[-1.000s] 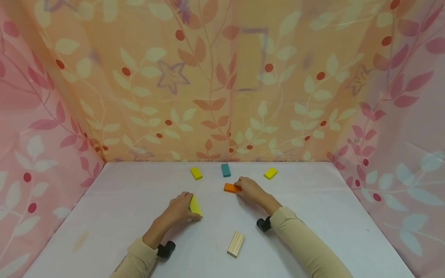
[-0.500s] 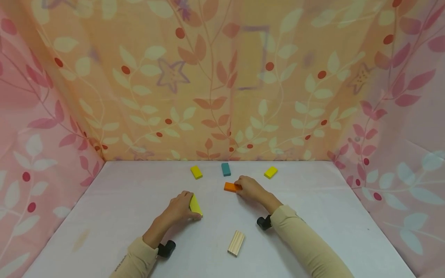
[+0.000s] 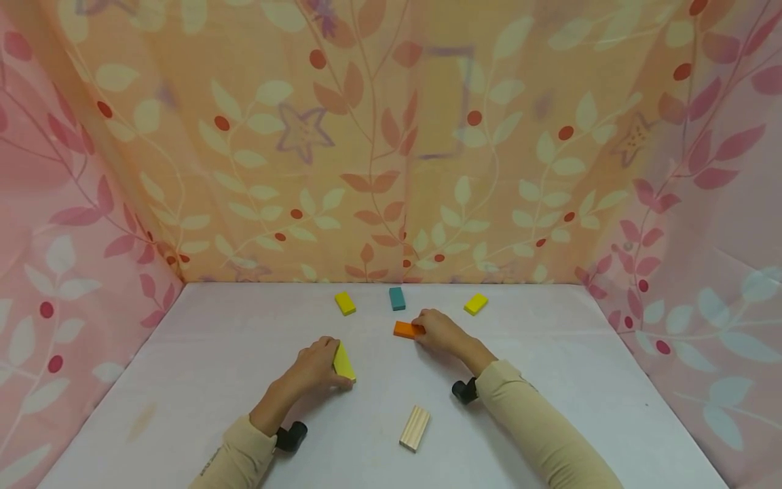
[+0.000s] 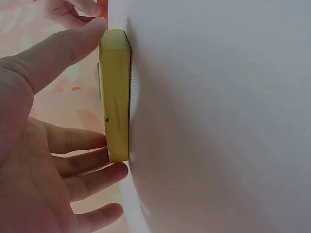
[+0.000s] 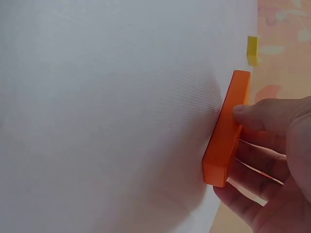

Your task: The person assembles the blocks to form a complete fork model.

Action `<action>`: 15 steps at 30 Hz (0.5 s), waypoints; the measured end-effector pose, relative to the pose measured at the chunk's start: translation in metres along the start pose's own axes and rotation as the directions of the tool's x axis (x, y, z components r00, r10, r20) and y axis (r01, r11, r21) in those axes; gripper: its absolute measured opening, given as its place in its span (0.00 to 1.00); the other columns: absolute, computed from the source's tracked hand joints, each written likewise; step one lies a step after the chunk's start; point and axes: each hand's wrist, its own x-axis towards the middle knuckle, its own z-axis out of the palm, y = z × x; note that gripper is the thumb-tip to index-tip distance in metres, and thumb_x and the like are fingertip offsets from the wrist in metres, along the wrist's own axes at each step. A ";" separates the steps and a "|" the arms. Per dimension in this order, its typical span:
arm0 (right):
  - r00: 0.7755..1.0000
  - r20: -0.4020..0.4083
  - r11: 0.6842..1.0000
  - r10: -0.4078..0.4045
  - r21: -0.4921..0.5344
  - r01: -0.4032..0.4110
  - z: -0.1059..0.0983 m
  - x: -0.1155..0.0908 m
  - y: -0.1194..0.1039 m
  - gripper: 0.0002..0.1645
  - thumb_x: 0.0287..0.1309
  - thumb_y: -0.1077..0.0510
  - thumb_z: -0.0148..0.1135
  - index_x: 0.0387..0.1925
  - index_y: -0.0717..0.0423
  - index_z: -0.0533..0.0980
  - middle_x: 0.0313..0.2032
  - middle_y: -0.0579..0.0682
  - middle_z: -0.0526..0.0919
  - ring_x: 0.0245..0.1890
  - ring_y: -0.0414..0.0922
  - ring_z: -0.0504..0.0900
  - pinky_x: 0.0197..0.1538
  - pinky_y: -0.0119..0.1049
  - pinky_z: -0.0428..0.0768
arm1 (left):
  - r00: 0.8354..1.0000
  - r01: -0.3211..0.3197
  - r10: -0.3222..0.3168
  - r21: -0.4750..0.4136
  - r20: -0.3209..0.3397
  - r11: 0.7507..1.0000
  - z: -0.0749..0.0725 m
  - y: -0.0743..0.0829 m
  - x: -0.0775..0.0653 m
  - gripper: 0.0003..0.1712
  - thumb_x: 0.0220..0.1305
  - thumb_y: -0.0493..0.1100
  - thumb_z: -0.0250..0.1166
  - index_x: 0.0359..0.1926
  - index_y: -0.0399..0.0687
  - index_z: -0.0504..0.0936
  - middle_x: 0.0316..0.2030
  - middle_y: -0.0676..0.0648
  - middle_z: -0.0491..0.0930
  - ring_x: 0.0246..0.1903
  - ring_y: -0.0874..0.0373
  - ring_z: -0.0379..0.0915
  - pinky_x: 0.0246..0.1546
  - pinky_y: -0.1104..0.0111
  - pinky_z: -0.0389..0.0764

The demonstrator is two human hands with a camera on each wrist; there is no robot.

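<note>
Hardly anything has moved since the earlier head frames; we find practically the same arrangement now.

From the head, we see the orange block [image 3: 405, 330] on the white table [image 3: 214, 353], with the right hand [image 3: 441, 333] holding its right end. Left of the orange block and nearer to us, the left hand [image 3: 318, 365] holds a large yellow block [image 3: 343, 363] that looks triangular from above. Just beyond the orange block lies a teal block [image 3: 397, 299]; beyond it to the left is a small yellow block [image 3: 345, 303], and beyond it to the right a second small yellow block [image 3: 476, 303]. Well on our side of the orange block lies a striped wooden block [image 3: 415, 429].

From the left wrist, we see a wide grip: the thumb meets one end of the large yellow block, fingertips the other. Part of the orange block shows past that thumb.

From the right wrist, we see a narrower hold: the thumb presses one face of the orange block, fingers behind it.
</note>
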 end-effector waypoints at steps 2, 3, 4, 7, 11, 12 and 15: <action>1.000 0.000 1.000 -0.005 0.007 0.005 -0.001 0.000 0.000 0.20 0.59 0.61 0.66 0.53 0.64 0.80 0.44 0.54 0.81 0.43 0.47 0.76 0.56 0.43 0.79 | 1.000 -0.003 0.003 -0.001 -0.003 1.000 -0.001 0.001 -0.001 0.53 0.42 0.56 0.80 0.64 0.32 0.69 0.62 0.34 0.70 0.55 0.44 0.69 0.60 0.47 0.69; 1.000 0.001 1.000 -0.003 0.006 0.003 -0.001 0.000 0.000 0.20 0.59 0.61 0.66 0.53 0.63 0.80 0.44 0.54 0.81 0.43 0.47 0.75 0.56 0.43 0.79 | 1.000 -0.007 0.007 -0.002 -0.006 1.000 -0.001 0.001 -0.001 0.53 0.42 0.56 0.80 0.64 0.32 0.69 0.62 0.34 0.70 0.54 0.45 0.70 0.59 0.47 0.69; 1.000 0.002 1.000 -0.005 0.004 0.005 -0.001 0.000 0.000 0.20 0.59 0.61 0.66 0.53 0.63 0.80 0.44 0.54 0.81 0.42 0.47 0.75 0.56 0.43 0.79 | 1.000 -0.008 0.008 -0.006 -0.008 1.000 -0.001 0.001 -0.002 0.53 0.41 0.56 0.80 0.64 0.32 0.69 0.62 0.34 0.70 0.53 0.45 0.70 0.59 0.48 0.70; 1.000 0.003 1.000 -0.008 0.003 0.008 0.000 0.001 0.000 0.20 0.59 0.61 0.66 0.53 0.64 0.79 0.44 0.54 0.80 0.42 0.47 0.75 0.56 0.43 0.78 | 1.000 -0.009 0.009 -0.017 -0.020 1.000 -0.001 -0.001 -0.001 0.53 0.41 0.55 0.81 0.63 0.32 0.69 0.61 0.35 0.71 0.50 0.47 0.71 0.55 0.51 0.74; 1.000 0.010 1.000 0.004 0.022 -0.004 0.000 0.000 0.001 0.21 0.59 0.61 0.65 0.54 0.63 0.79 0.44 0.54 0.80 0.42 0.47 0.75 0.56 0.43 0.78 | 1.000 -0.017 0.015 -0.044 -0.027 0.999 -0.001 -0.004 0.002 0.53 0.41 0.54 0.81 0.64 0.33 0.69 0.60 0.36 0.71 0.49 0.49 0.71 0.54 0.53 0.76; 1.000 0.010 1.000 0.006 0.027 -0.006 0.000 0.000 0.001 0.21 0.59 0.61 0.66 0.55 0.63 0.79 0.44 0.53 0.80 0.42 0.46 0.75 0.57 0.43 0.78 | 0.999 -0.026 0.025 -0.049 -0.028 0.998 -0.001 -0.004 0.002 0.53 0.40 0.54 0.81 0.64 0.33 0.70 0.60 0.36 0.72 0.49 0.50 0.71 0.54 0.53 0.76; 1.000 0.006 0.999 0.010 0.037 -0.010 0.000 0.001 0.002 0.21 0.59 0.61 0.66 0.54 0.62 0.79 0.43 0.52 0.80 0.41 0.46 0.75 0.56 0.43 0.79 | 0.999 -0.052 0.050 -0.058 -0.021 0.997 -0.002 -0.003 0.006 0.53 0.41 0.55 0.81 0.64 0.33 0.69 0.60 0.37 0.72 0.50 0.50 0.71 0.57 0.54 0.76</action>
